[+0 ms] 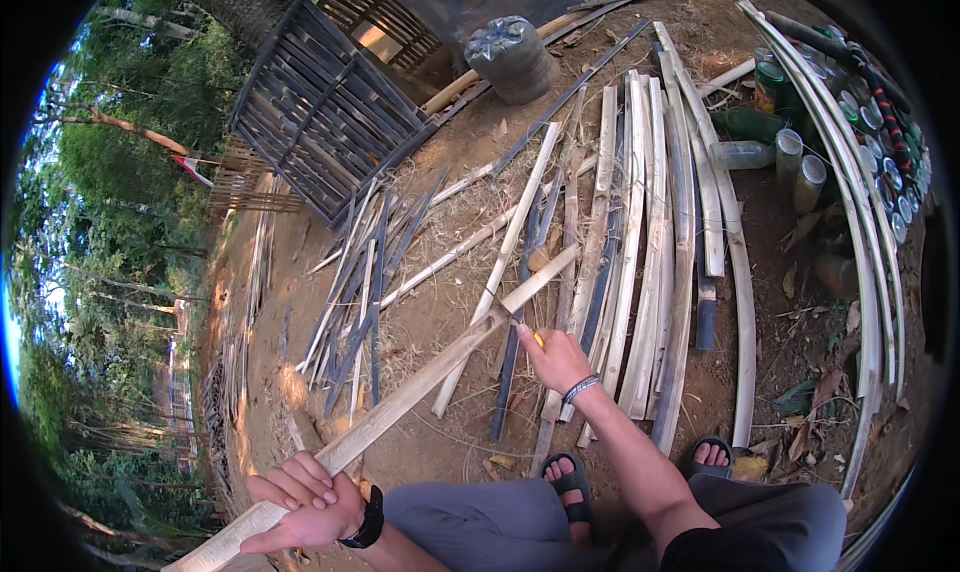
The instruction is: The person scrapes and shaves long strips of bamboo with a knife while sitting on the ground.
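A long split bamboo slat runs aslant from the lower left up to the middle. Its near part lies in my left hand, fingers curled over the top edge and thumb along the lower side. A black band is on that wrist. My right hand is closed round a knife, of which a bit of yellow handle shows. The short blade meets the slat at a node near its far end; how deep it sits cannot be made out. Most of the handle is hidden in the fist.
Several bamboo strips lie side by side ahead, with thinner dark strips heaped to their left. A slatted bamboo panel leans at the back beside a filled plastic sack. Jars and bottles stand at right. My sandalled feet are below.
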Motion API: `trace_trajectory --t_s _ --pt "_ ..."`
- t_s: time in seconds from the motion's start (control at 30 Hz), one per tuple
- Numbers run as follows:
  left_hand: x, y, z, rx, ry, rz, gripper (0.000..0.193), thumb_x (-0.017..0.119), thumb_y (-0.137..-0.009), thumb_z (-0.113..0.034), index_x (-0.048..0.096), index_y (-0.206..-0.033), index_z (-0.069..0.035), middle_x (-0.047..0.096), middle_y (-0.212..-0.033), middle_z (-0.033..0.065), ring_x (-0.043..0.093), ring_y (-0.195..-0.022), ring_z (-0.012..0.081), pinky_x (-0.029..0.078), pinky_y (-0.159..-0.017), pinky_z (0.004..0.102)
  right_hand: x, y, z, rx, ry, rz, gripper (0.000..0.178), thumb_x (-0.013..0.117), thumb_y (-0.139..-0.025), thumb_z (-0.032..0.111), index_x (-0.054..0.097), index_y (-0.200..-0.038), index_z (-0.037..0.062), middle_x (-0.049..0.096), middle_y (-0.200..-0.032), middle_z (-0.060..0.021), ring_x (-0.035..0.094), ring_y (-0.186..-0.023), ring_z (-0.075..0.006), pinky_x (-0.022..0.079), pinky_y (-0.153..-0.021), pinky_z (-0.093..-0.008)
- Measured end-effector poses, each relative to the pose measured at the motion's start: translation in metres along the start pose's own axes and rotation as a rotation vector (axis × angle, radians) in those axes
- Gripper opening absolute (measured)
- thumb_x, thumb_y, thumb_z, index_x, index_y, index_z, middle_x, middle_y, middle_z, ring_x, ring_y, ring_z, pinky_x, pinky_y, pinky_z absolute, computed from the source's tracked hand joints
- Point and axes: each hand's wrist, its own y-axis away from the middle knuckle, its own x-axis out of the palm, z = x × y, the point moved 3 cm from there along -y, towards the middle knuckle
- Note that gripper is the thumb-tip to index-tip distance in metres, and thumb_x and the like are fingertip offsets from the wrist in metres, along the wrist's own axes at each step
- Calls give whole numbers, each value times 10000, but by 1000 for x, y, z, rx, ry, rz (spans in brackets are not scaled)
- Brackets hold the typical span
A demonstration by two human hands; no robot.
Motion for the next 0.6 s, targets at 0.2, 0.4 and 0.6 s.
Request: trace_trajectory --t_s 0.2,0.4,0.6 --pt "-17 -10 -44 -28 57 86 658 386 -865 -740 343 -659 -117 302 -456 2 263 -351 96 215 -381 227 14 43 36 -69 78 180 691 381 -956 579 638 -720 -18 581 -549 -221 633 -586 -394 517 -615 -484" --pt "-35 -13 -38 -62 54 86 664 392 -858 -745 350 -658 -113 292 -460 4 253 -352 106 214 -404 245 18 34 27 -67 116 77 700 390 -951 578 657 -725 -28 584 -553 -239 644 -612 -405 516 -612 -505" --pt "-14 -7 -38 -26 24 125 677 368 -857 -756 353 -640 -115 300 -443 5 252 -344 111 220 -395 244 1 27 22 -18 199 13 731 377 -940 608 666 -737 -32 598 -585 -250 651 -636 -413 527 -589 -482"
